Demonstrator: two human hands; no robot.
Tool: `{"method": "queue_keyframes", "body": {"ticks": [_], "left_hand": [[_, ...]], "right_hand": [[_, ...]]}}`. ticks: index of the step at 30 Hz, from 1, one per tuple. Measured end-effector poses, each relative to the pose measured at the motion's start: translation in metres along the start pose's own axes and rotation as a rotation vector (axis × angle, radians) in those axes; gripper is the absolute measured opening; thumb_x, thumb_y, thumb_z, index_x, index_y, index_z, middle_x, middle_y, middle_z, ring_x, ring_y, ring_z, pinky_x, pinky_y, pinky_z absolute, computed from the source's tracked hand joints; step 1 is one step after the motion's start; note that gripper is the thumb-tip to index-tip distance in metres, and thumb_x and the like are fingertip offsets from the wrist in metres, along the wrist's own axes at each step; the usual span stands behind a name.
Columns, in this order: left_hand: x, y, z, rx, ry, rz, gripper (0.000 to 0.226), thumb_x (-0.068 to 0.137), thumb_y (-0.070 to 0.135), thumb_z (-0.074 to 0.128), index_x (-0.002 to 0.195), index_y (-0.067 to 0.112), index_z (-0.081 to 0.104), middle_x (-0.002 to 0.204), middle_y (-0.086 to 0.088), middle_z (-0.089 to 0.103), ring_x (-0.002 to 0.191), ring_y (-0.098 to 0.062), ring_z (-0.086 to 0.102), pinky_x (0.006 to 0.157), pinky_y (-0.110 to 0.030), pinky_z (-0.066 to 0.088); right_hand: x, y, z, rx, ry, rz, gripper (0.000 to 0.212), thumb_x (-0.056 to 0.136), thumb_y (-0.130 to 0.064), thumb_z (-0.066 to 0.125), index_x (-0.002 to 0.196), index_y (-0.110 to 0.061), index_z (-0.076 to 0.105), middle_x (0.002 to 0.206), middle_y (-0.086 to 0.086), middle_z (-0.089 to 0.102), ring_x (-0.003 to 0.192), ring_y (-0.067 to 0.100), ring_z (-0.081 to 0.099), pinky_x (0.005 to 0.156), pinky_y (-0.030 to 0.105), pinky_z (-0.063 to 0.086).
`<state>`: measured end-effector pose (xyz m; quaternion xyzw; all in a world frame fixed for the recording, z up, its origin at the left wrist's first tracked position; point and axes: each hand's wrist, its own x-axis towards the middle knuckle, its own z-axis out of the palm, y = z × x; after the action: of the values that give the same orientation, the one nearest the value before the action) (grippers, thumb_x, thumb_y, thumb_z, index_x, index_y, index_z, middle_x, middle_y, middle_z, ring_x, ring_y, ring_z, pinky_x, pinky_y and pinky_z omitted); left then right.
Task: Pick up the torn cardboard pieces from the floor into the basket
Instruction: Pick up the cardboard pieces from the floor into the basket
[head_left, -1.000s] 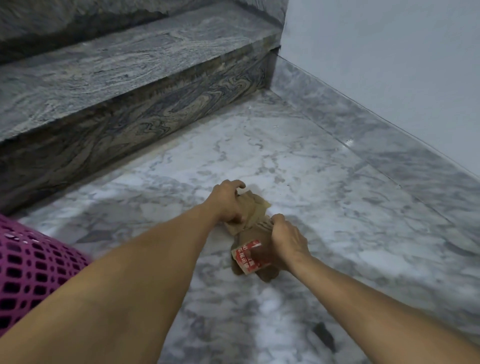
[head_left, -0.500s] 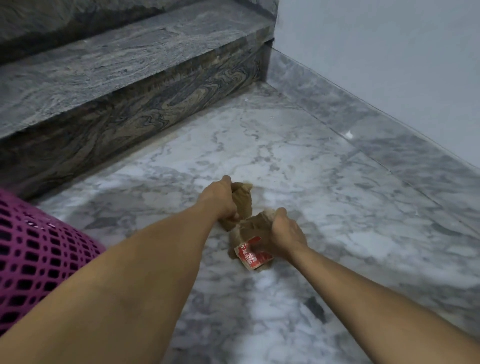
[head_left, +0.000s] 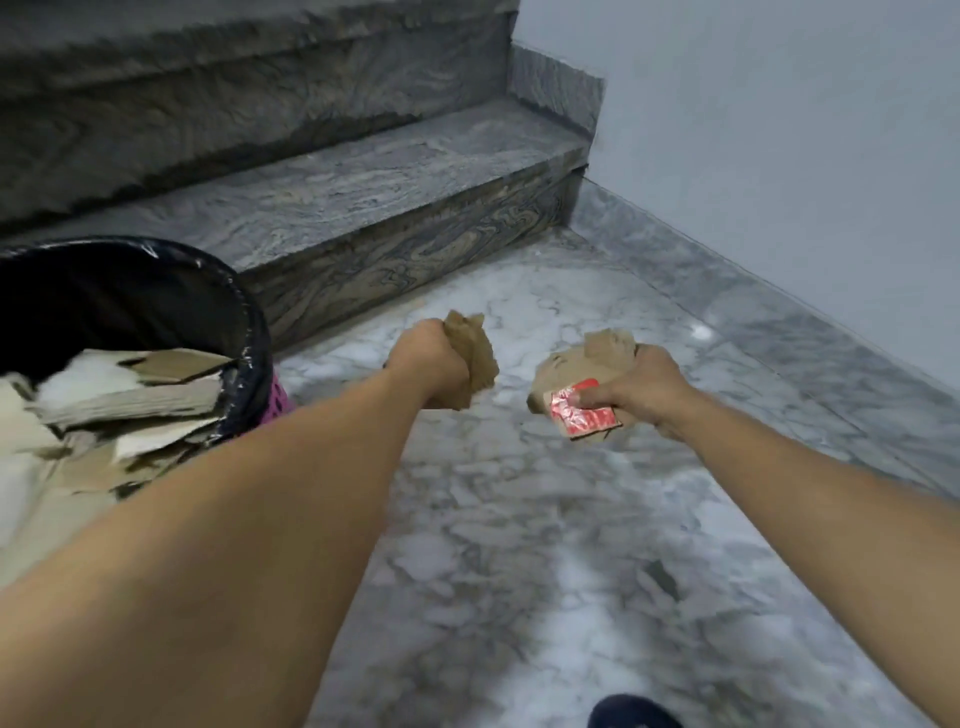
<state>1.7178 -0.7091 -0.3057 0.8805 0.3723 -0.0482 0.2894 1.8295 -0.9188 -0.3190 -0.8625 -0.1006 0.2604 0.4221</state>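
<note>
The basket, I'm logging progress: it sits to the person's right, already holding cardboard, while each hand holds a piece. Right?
Not quite. The head view shows the basket on the person's left. It does hold cardboard, and the left hand and right hand each hold a piece.

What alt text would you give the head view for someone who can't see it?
Two bare hands, left and right, each grip torn cardboard above a marble floor. A lined basket with cardboard pieces sits left, by stone steps.

Basket (head_left: 249, 332) left of hands, below stairs (head_left: 363, 197)
</note>
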Motion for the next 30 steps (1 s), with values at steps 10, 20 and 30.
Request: {"method": "queue_keyframes", "body": {"ticks": [10,20,30], "left_hand": [[-0.087,-0.004,-0.196,-0.334,0.2,0.052,0.046,0.081,0.015,0.074,0.122,0.002,0.057,0.107,-0.01,0.061,0.098,-0.024,0.061,0.086,-0.033,0.052],[-0.167,-0.152,-0.279,-0.156,0.09,-0.194,0.041,0.08,0.018,0.067,0.119,0.011,0.056,0.115,-0.01,0.061,0.103,-0.028,0.06,0.096,-0.046,0.05],[-0.206,-0.235,-0.25,0.007,-0.059,-0.256,0.087,0.072,0.03,0.077,0.145,0.015,0.033,0.142,-0.009,0.042,0.125,-0.029,0.046,0.103,-0.043,0.045]], "right_hand": [[-0.08,-0.194,-0.014,0.049,0.106,-0.286,0.1,0.018,-0.039,0.098,0.109,-0.012,0.067,0.104,0.002,0.072,0.093,0.019,0.07,0.085,0.041,0.059],[-0.154,-0.302,0.125,-0.284,-0.052,-0.601,0.076,0.068,-0.045,0.084,0.13,-0.01,0.057,0.127,0.003,0.062,0.117,0.023,0.059,0.099,0.027,0.044],[-0.204,-0.262,0.222,-0.871,-0.342,-0.631,0.061,0.056,-0.048,0.09,0.099,-0.016,0.061,0.103,0.005,0.068,0.098,0.025,0.063,0.087,0.039,0.053]]}}
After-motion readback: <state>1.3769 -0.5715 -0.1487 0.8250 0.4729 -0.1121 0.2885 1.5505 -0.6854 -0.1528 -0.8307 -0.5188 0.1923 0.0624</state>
